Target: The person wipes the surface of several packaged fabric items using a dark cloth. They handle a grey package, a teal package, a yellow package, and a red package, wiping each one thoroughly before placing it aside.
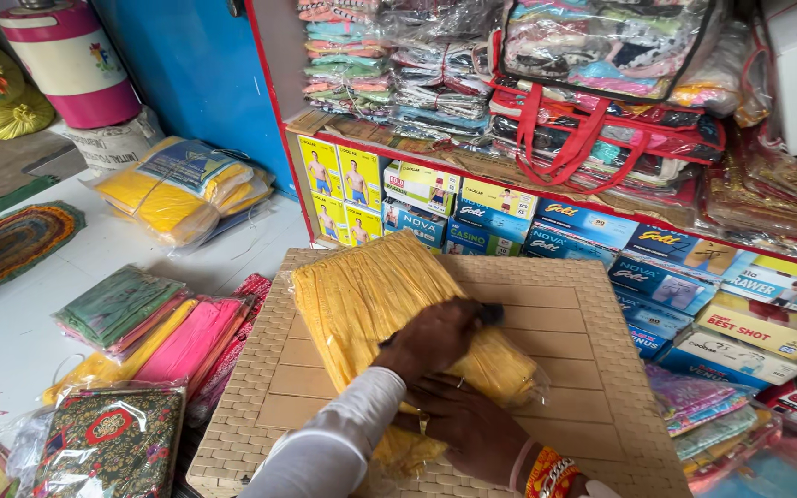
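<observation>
A packet of crinkled yellow cloth [371, 290] in a clear plastic bag lies slantwise on a tan woven table top [574, 369]. My left hand [435, 337], in a white sleeve, presses down on the packet's middle with its fingers curled; a small dark thing shows at its fingertips. My right hand [472, 426], with red and orange threads at the wrist, lies on the packet's near end, just below the left hand and touching it. The near end of the packet is partly hidden under both hands.
Shelves of boxed garments [509, 217] and bagged clothes [601, 138] stand behind and to the right. On the white floor at the left lie pink and green cloth packets [154, 327], a yellow bundle [182, 189], a patterned packet [108, 443] and a round mat [11, 242].
</observation>
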